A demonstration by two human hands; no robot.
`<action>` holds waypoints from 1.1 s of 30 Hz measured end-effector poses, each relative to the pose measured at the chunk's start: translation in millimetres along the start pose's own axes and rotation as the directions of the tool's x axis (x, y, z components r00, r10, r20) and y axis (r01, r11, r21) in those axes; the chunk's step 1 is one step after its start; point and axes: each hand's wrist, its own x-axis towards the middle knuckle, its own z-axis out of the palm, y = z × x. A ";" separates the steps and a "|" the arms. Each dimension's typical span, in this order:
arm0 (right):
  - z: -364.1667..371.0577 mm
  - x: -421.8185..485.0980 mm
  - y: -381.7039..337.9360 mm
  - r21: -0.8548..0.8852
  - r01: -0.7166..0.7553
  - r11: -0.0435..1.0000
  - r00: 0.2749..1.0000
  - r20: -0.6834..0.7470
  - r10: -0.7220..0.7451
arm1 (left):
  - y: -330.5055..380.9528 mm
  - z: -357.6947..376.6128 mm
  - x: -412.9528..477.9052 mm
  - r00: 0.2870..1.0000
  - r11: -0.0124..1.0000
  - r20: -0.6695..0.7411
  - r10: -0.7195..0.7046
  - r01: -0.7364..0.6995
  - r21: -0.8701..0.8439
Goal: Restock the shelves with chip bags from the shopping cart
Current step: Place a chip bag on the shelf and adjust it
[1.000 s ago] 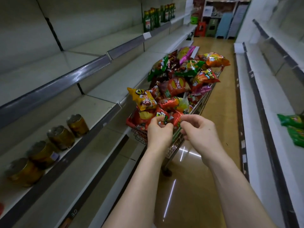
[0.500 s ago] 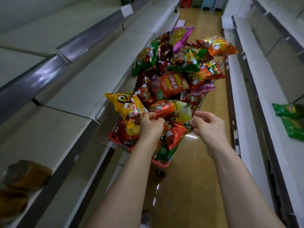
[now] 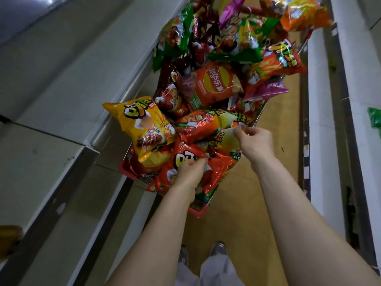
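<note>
Pale shelving lines both sides of this narrow aisle, and we stand on its glossy tan floor (image 3: 237, 219) at the near end of the shopping cart (image 3: 195, 212).

Our left hand (image 3: 191, 170) is curled, thumb and fingertips pinching the crimped top edge of a red bag (image 3: 220, 168) that droops over the cart's near rim. Our right hand (image 3: 256, 144) pinches the right-hand corner seal of an orange and pale green bag (image 3: 202, 126) lying just beyond the red one. That bag's long axis runs left to right across the heap, so the right hand has it by one end and most of its length points towards the left shelf (image 3: 72, 79).

Touching both on the left is a plump yellow bag (image 3: 144, 126), and farther off a red Lay's bag (image 3: 214, 83) sits in the heap among green, purple and orange ones.

All are glossy, crinkled foil pillows, puffed with air and light. We judge they will slide off one another easily and swing from a corner pinch.

The cart stands close beside the left shelf, nearer our left hand. The right shelf (image 3: 354, 79), with a green bag (image 3: 374, 120) already on it, lies well apart across the aisle.
</note>
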 end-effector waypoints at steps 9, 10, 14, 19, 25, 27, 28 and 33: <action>8.6 18.7 21.9 0.003 0.011 1.000 1.000 0.022 -0.011 | -10.0 11.5 18.3 0.968 0.931 0.114 -0.224 0.247 -0.268; 5.8 17.3 21.1 0.029 0.043 0.999 0.999 0.014 -0.043 | -9.8 11.5 18.9 0.967 0.927 0.125 -0.222 0.249 -0.280; -10.0 12.6 10.4 0.283 0.124 0.951 0.991 -0.081 -0.106 | -5.2 5.7 17.1 0.955 0.886 0.227 -0.193 0.269 -0.378; -29.4 8.1 -15.8 0.672 -0.082 0.736 0.991 0.135 -0.013 | 7.6 -10.9 10.5 0.923 0.820 0.384 0.002 0.218 -0.529; -28.0 7.7 -24.1 0.764 -0.223 0.605 0.955 0.295 -0.020 | 13.1 -20.0 10.3 0.919 0.768 0.367 0.145 0.129 -0.627; -24.9 10.2 -24.9 0.734 -0.246 0.633 0.948 0.320 -0.003 | 10.0 -22.5 12.5 0.903 0.741 0.381 0.198 0.117 -0.662; -22.4 11.7 -25.3 0.727 -0.250 0.639 0.949 0.314 0.015 | 8.2 -23.2 12.4 0.894 0.726 0.382 0.232 0.102 -0.680; -7.9 14.0 -20.1 0.768 -0.232 0.597 0.967 0.249 0.055 | 11.5 -20.4 9.2 0.908 0.679 0.340 0.247 0.088 -0.729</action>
